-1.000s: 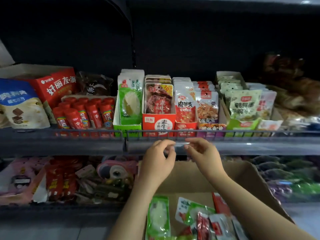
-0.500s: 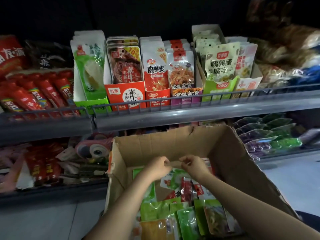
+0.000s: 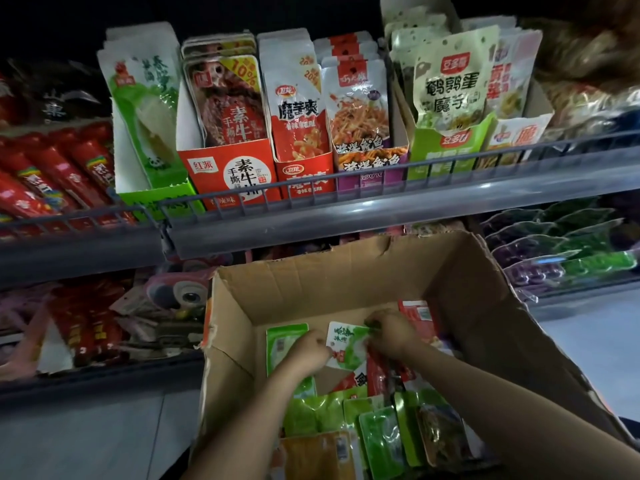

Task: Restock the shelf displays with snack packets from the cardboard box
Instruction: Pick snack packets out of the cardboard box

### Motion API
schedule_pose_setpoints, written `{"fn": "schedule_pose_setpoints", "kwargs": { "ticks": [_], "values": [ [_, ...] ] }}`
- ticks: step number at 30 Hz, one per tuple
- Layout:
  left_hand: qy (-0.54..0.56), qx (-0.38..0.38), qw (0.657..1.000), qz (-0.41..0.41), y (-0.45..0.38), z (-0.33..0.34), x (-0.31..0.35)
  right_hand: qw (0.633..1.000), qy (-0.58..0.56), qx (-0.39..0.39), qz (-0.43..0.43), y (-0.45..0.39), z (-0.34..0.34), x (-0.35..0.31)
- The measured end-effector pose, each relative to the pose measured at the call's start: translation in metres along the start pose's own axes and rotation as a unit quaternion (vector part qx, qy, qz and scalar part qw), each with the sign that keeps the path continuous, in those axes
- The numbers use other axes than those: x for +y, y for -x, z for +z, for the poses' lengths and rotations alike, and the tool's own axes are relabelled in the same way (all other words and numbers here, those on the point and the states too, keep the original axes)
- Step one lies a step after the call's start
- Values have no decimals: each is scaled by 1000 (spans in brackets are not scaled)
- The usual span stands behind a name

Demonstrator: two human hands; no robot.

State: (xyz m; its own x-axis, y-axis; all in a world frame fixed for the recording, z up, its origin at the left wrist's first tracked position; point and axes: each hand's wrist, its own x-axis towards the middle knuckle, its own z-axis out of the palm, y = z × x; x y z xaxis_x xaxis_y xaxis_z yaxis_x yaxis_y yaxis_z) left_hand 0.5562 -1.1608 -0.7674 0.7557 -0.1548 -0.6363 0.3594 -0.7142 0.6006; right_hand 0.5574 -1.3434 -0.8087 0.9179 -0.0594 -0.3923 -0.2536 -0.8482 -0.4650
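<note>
An open cardboard box (image 3: 346, 282) stands below the shelf, holding several snack packets, mostly green, red and yellow. Both my hands are inside it. My left hand (image 3: 306, 351) and my right hand (image 3: 391, 332) pinch the two sides of a green-and-white packet (image 3: 346, 344) above the pile. On the shelf above, display cartons stand in a row: a green one with matching green-and-white packets (image 3: 145, 109), a red one (image 3: 228, 168), another red one (image 3: 304, 133), a purple one (image 3: 367, 147) and a light green one (image 3: 446, 143).
A grey shelf rail with a wire guard (image 3: 346, 216) runs across just above the box. Red sausage sticks (image 3: 52, 174) lie at the left. A lower shelf holds red packets (image 3: 83, 327) on the left and purple and green packs (image 3: 561, 251) on the right.
My hands dropped from the shelf rail into the box and took hold of a green-and-white packet. The view tilted down and moved closer to the box.
</note>
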Motion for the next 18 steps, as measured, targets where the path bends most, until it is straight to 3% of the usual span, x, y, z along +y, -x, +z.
{"fn": "schedule_pose_setpoints", "kwargs": {
  "ticks": [8,13,18],
  "values": [
    [100,14,993,-56,-2,-6,2,985,-160,-19,61,-5,2,-6],
    [145,20,989,-35,3,-14,12,974,-223,-23,12,8,-18,-19],
    [267,58,962,28,29,-43,40,955,-294,11,-32,30,-58,-52]
  ]
}}
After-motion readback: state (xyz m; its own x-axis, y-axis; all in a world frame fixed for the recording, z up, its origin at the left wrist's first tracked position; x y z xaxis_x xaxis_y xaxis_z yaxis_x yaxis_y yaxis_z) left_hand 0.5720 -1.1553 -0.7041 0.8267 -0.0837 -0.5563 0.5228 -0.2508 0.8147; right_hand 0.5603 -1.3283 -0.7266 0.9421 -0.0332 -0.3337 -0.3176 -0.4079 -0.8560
